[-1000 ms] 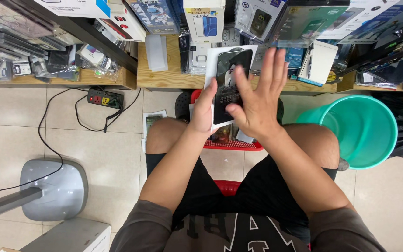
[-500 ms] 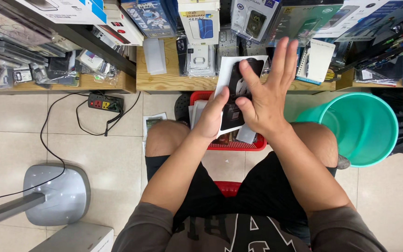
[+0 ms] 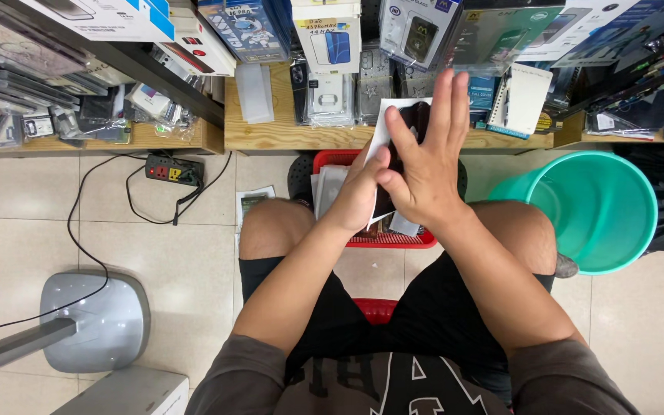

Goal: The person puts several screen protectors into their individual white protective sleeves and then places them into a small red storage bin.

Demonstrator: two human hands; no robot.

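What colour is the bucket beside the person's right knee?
The bucket is turquoise green, inside and outside; the head view shows it.

1. The phone case (image 3: pixel 405 127) between the hands looks like glossy black plastic on white card backing.
2. At three o'clock, the green bucket (image 3: pixel 589 207) is smooth, slightly shiny plastic.
3. At twelve o'clock, the shelf (image 3: pixel 270 138) is bare matt wood.
4. The red basket (image 3: pixel 393 240) is perforated plastic.
5. The floor (image 3: pixel 32 223) is smooth, pale tile.
6. At eight o'clock, the fan base (image 3: pixel 97 323) is matt grey plastic.
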